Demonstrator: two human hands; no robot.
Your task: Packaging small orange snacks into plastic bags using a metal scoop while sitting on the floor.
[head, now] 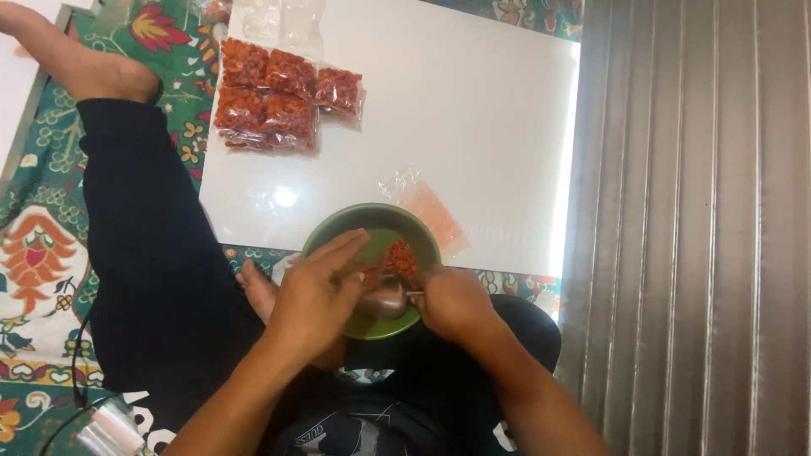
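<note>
- left hand: flat over the near-left rim of the green bowl; fingers stretched out and close together, pointing into the bowl; clamped on nothing that shows
- right hand: at the bowl's near-right rim; fingers curled tight around the handle of a metal spoon; only a stub of the handle shows past the knuckles
- spoon: scoop end lies inside the bowl, low near the front wall, between the two hands; can't tell whether it carries anything
- red pieces: small heap inside the bowl, just beyond the spoon, beside the left fingertips; contact with the fingertips unclear
- bowl: sits at the near edge of the white board, partly overhanging it toward the person's lap
- clear plastic bag: lies flat on the board, just right of and behind the bowl; faint orange tint; looks nearly empty
- filled bags: five small packs of the same red pieces, bunched at the board's far-left area, well apart from the bowl
- patterned floor mat under the board; person's leg in black trousers stretched along the left; corrugated metal shutter on the right
</note>
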